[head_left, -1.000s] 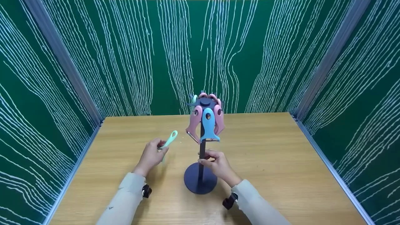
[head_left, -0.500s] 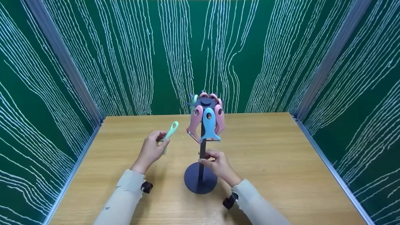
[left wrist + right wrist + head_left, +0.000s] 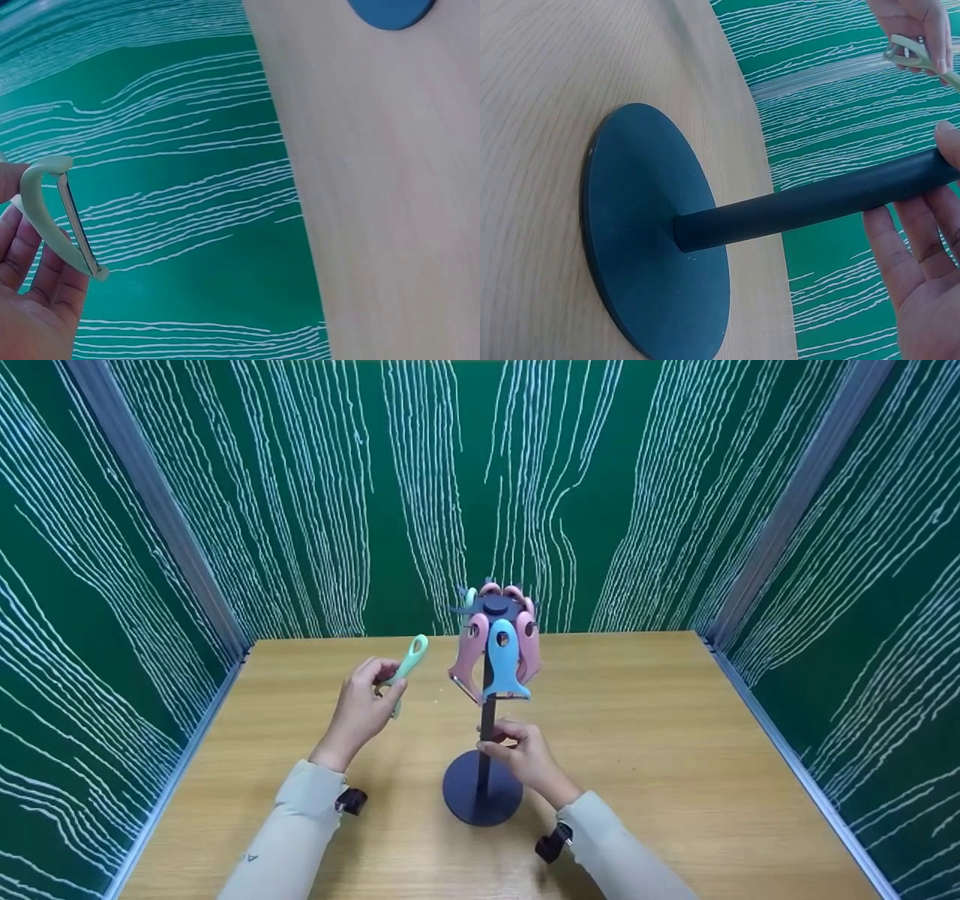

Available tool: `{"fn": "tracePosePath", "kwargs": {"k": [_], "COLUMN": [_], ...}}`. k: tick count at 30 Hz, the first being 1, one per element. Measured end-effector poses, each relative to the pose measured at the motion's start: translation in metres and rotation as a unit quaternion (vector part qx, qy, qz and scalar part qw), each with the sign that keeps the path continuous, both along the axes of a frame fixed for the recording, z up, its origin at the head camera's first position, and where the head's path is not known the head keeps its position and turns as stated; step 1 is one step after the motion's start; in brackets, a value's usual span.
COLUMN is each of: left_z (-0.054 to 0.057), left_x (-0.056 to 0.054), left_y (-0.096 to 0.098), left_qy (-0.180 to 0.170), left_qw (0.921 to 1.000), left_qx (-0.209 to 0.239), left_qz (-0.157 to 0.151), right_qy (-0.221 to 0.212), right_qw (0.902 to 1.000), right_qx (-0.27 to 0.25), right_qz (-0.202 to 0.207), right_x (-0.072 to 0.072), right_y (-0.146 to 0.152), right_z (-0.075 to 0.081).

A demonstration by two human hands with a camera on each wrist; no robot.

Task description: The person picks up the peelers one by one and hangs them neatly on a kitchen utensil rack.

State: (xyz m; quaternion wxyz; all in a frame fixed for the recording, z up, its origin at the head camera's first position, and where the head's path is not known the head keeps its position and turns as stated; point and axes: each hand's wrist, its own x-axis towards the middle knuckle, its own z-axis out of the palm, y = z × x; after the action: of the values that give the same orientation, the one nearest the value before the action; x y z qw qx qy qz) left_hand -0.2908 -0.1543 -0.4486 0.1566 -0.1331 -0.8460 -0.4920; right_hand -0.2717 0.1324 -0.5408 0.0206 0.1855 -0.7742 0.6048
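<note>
A mint-green peeler [image 3: 409, 658] is pinched in my left hand [image 3: 358, 703], its looped handle end pointing up toward the stand. In the left wrist view the peeler's metal blade [image 3: 77, 223] shows between the arms of its head. My right hand [image 3: 525, 754] grips the post [image 3: 817, 202] of a dark stand partway up. The stand's round base [image 3: 482, 808] rests on the table. From hooks around its top [image 3: 496, 606] hang a blue peeler [image 3: 503, 660], several pink peelers [image 3: 470, 649], and a green one [image 3: 470, 598] at the back left, mostly hidden.
The wooden table [image 3: 637, 720] spreads around the stand. Green walls [image 3: 300, 495] with white wavy lines enclose it at the back and sides, with metal corner posts [image 3: 161, 502]. Dark cameras [image 3: 351, 801] are strapped to both wrists.
My left hand has risen and moved away from me over the table, carrying the green peeler up to about the level of the hanging peelers. My right hand stays on the post.
</note>
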Motion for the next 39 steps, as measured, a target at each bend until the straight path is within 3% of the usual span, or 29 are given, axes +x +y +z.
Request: {"fn": "tracePosePath", "kwargs": {"k": [26,39], "left_z": [0.046,0.062], "left_x": [0.013,0.019], "left_y": [0.006,0.013], "left_qy": [0.104,0.142], "left_qw": [0.9943,0.9891], "left_qx": [0.008,0.015], "left_qz": [-0.022,-0.034], "right_qy": [-0.001,-0.008], "right_qw": [1.0000,0.9999], "right_qx": [-0.007,-0.007], "right_qz": [0.005,0.005], "right_x": [0.001,0.001], "right_y": [0.001,0.002], "right_z": [0.002,0.002]}}
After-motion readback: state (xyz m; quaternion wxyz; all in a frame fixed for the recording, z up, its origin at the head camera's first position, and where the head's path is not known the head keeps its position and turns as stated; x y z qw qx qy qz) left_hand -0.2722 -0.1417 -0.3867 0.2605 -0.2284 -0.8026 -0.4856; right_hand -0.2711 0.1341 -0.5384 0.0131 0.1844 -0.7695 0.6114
